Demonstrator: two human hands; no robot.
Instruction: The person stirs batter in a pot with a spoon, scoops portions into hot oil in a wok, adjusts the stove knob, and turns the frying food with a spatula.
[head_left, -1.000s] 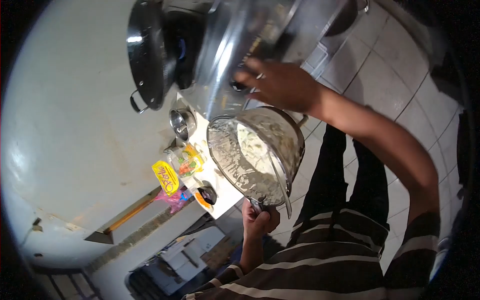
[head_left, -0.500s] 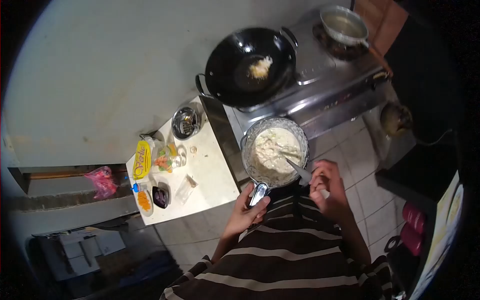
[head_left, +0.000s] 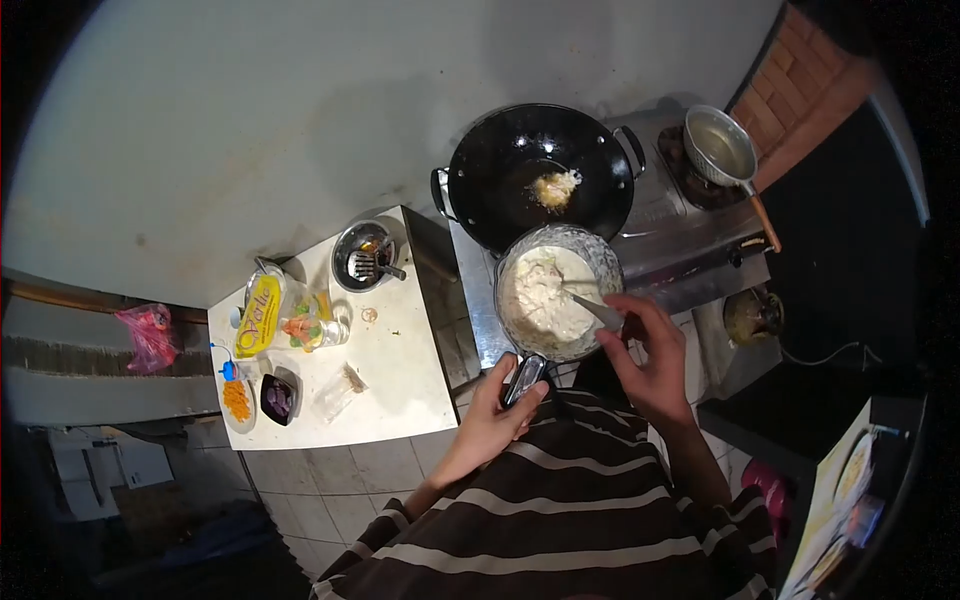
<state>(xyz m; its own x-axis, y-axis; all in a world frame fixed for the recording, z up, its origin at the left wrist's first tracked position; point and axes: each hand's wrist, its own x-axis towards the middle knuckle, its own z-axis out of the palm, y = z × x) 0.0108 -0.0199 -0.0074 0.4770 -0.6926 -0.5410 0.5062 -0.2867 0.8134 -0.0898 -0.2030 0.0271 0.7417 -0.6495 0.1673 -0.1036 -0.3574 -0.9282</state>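
My left hand is wrapped round the black and silver handle of a round pan. Thick, pale, lumpy batter fills much of the pan, and some is smeared on its inner wall. The fingers of my right hand close on the grey handle of a spoon, whose lower end is sunk in the batter and hidden. Just beyond the pan, a black wok sits on the stove with a small pale, golden clump of food in it.
A small saucepan occupies the stove's right burner. On the white table at left are a metal bowl with a slotted spatula, a yellow packet, a plate of orange pieces and a dark bowl.
The pan and both hands are nearer the wok, with the pan's far rim now overlapping the wok's near edge. My right hand has moved up closer to the pan. The camera view has shifted.
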